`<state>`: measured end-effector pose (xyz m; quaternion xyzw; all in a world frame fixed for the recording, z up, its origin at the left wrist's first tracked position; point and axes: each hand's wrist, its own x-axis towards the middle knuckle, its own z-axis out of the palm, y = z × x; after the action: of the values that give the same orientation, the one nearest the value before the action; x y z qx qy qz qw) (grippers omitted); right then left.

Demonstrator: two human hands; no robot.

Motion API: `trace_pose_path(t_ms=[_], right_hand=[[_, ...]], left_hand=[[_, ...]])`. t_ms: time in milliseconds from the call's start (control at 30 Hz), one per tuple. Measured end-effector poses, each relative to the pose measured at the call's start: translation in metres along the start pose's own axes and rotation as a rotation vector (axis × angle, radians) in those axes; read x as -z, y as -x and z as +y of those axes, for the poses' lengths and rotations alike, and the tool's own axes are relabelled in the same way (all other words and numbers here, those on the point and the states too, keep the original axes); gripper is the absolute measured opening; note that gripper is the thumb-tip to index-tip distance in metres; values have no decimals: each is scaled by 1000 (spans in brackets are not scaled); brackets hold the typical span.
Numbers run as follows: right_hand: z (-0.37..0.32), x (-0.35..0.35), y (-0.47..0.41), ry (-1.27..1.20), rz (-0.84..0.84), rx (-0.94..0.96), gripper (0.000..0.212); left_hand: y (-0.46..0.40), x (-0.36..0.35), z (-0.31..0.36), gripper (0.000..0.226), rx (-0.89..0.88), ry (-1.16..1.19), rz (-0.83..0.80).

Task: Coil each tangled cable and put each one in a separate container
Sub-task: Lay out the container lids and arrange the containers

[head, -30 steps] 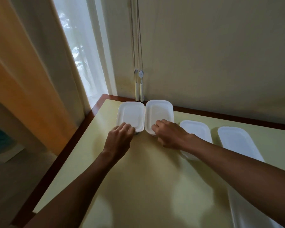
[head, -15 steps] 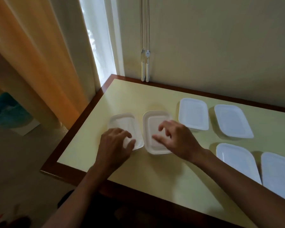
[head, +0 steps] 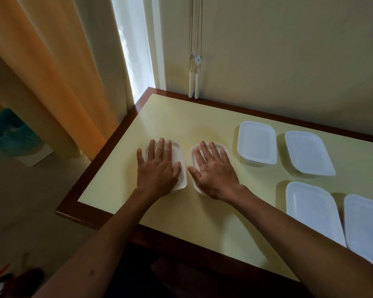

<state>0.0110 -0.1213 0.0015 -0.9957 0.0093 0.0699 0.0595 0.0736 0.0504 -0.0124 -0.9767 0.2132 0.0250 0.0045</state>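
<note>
Pressing flat with straight, spread fingers, the left hand point(head: 158, 167) lies on top of one white container point(head: 179, 155) and the right hand point(head: 213, 168) lies on top of its neighbour point(head: 221, 147), neither hand curled round or gripping anything. The two boxes sit just beside each other near the left end of the yellow table point(head: 181, 211), and uneven pressure could, I judge, leave a lid seated on one side only, so it pops later, or push a light box across the smooth top toward the near edge. Four more lidded containers point(head: 256, 143) lie to the right in two rows, apart from the pair under the palms. No cable shows anywhere in view; whether cables already lie inside these milky boxes cannot be told, since the lids hide the contents. Both palms cover most of their boxes, so the fit of the lid rims is hidden too. The nearest right-hand container is cut off by the frame. Blind cords point(head: 194, 78) hang against the wall behind the table, touching nothing on it.
</note>
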Motion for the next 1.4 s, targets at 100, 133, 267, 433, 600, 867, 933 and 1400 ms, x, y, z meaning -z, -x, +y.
trace_pose_path(t_ms=[100,133,267,433,600,867,933,1400], right_hand=[[1,-2,-1,-15,-17,-2,69],[1,-3,-1,-15,-24,-3,72],[1,-5,-3,-23,-32,-4,74],[3,-6,4,-29,-26,-6,75],[6,-10,59,-76,-24,-24,81],[19,-7,126,-320,208,-64,52],[30,-1,132,-294,358,-167,51],[63,39,110,-335,28,-328,44]], left_hand=[[-1,-2,-4,89,-47,32,5],[-1,-2,-5,90,-56,48,-3],[-4,-4,-8,92,-63,96,7],[2,-5,-8,87,-84,93,8],[39,-1,9,80,-161,117,-34],[107,3,56,70,-249,218,-19],[110,9,59,54,-183,526,103],[133,11,60,63,427,1119,81]])
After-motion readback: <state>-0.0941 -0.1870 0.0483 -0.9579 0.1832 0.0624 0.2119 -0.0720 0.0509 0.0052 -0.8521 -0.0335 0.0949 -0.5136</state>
